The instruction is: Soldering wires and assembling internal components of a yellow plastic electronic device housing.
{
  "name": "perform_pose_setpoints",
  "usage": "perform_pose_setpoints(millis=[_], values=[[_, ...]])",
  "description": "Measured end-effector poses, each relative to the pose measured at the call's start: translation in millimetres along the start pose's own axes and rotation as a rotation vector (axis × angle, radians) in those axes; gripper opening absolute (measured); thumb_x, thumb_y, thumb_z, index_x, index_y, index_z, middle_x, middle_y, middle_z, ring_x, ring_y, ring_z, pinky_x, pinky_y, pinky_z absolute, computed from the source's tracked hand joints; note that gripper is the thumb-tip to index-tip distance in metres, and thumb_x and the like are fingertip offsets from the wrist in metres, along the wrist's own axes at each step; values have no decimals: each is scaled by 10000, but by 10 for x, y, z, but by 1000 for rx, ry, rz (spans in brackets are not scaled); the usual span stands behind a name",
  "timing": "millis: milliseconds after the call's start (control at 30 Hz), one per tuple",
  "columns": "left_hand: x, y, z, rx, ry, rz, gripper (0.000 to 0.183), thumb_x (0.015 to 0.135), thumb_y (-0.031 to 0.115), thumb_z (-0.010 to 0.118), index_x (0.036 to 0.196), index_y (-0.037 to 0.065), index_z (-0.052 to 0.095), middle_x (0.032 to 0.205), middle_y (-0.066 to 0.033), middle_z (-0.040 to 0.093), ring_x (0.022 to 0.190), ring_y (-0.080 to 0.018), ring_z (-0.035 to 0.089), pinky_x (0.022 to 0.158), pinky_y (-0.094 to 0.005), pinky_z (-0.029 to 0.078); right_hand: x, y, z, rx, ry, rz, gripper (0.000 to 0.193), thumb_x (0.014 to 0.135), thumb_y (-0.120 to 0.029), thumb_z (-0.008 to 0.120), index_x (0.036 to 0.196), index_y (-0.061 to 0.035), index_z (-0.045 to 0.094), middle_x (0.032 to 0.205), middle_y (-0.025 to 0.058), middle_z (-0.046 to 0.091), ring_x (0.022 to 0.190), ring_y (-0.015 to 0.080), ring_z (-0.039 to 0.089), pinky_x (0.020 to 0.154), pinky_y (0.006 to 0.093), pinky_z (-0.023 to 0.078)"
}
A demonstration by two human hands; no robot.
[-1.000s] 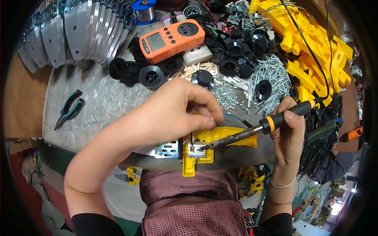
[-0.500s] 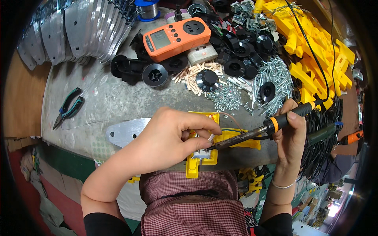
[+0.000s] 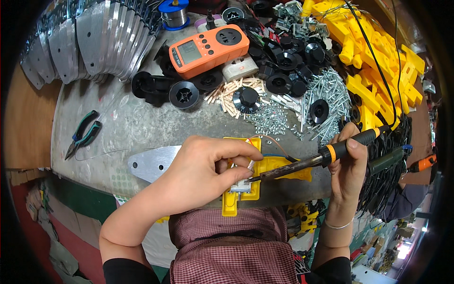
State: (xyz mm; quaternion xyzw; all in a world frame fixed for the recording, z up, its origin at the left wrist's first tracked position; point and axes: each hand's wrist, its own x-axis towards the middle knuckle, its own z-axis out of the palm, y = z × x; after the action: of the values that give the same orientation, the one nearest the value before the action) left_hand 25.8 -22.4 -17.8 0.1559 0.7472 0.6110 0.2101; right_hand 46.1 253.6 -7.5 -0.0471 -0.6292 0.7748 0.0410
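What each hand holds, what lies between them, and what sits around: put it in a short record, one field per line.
Left hand: pinches a small pale piece
Right hand: grips a soldering iron
Iron tip: at the silvery part; contact unclear
Under the work: yellow casing
Left of casing: flat metal plate, partly behind the left forearm
Far left: pliers
Beyond the hands: orange meter, screws
Upper right: yellow parts

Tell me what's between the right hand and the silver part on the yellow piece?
In the head view, the soldering iron slants from the right hand toward the silver part.
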Motion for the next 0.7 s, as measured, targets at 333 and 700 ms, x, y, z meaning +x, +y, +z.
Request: perform_pose_setpoints(millis=[333, 700], values=[[17, -40, -12, -57, -17, -4, 249, 794, -53, 715, 1041, -25, 701, 801, -54, 701, 627, -21, 573, 557, -186, 460, 26, 10, 64, 2, 24, -16, 296, 855, -273, 642, 826, -19, 493, 616, 65, 550, 444, 75, 469, 405, 185, 357], [-16, -38, 17, -34, -8, 25, 239, 804, -51, 710, 1042, -21, 702, 800, -43, 680, 636, -33, 571, 575, -195, 463, -10, -24, 72, -49, 40, -46, 310, 843, -286, 638, 802, -22, 482, 598, 63, 527, 446, 78, 462, 404, 189, 356]])
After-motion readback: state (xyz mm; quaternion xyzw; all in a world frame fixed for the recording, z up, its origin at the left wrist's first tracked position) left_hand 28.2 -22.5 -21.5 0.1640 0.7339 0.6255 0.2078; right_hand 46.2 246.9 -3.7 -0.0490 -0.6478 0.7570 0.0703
